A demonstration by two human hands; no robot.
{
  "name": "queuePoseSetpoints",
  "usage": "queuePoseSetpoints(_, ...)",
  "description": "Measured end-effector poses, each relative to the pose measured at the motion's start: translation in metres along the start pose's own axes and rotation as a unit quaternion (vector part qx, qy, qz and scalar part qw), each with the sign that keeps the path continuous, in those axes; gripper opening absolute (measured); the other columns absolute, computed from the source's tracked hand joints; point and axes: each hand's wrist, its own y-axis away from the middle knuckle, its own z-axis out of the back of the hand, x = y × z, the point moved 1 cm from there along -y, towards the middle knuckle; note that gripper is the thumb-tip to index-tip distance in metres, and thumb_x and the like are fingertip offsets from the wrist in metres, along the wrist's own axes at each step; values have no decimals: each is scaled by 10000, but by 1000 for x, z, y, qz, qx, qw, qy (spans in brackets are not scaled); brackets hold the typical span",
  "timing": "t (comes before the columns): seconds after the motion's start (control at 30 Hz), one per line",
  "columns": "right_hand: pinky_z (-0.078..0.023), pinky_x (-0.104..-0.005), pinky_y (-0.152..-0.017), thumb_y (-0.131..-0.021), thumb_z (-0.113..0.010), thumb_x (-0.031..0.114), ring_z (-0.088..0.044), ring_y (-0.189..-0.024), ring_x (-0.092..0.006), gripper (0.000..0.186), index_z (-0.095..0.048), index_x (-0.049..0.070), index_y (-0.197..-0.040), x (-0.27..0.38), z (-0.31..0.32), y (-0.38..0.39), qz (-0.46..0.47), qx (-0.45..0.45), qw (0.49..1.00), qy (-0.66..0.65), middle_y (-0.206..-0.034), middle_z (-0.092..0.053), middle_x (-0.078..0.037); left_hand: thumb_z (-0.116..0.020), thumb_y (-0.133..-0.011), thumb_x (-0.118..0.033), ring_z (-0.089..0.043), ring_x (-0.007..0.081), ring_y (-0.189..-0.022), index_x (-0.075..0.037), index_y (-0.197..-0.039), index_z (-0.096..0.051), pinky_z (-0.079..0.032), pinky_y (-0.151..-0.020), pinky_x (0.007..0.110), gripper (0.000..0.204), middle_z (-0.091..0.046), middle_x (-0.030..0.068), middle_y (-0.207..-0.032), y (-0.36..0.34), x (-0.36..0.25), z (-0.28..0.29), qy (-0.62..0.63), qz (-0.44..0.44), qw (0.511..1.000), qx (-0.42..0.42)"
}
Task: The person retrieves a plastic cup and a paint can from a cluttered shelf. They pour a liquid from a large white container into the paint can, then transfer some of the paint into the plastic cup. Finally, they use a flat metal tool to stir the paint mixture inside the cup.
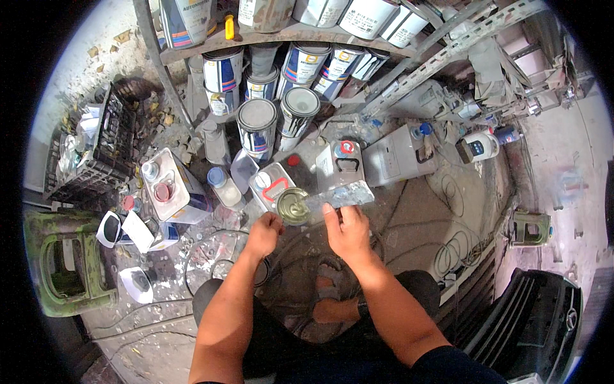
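Note:
My left hand is closed, its fingers pinched at the near left edge of a small round tin. A glossy olive-green substance shows inside the tin. In my right hand is a flat, paint-smeared scraper, gripped with the thumb on its near edge. The scraper lies crosswise, its left end over the tin's right side. Just behind the tin stands a metal can with a red handle. Another can with a red cap stands beyond the scraper.
Paint cans line a shelf and the floor below it. A large grey can stands at right. Thinner cans, a green stool and a black crate are at left. Coiled hose and a car grille lie right.

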Motion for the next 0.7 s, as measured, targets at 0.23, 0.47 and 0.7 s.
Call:
queuePoseSetpoints(0.23,-476,-422,-692,-881,-606,200,-604,-753,-392,215,-595,-2,-953,9,1,11,-63,-34,997,-4,-818,-630,-186,-528,-929,-232,-543,123,-640,-18,-901,-574,-446,-599,279,220,-628,49,-751,6,-7,-1,-10,-4,1000,-9)
queuePoseSetpoints(0.47,-463,-308,-683,-918,-574,200,-589,-726,-151,215,-586,-10,-963,2,30,1,-145,-70,987,-18,-798,-646,-82,-544,-904,-197,-548,128,-633,-12,-890,-571,-450,-595,280,188,-632,55,-753,4,-8,0,-8,12,1000,-10)
queuePoseSetpoints(0.7,-465,-288,-667,-915,-596,237,-579,-712,-133,241,-580,-3,-940,1,54,5,-170,-105,979,-44,-793,-628,-71,-543,-874,-179,-558,132,-664,-8,-890,-578,-454,-617,277,176,-628,56,-766,4,-7,2,-15,4,1000,-6)
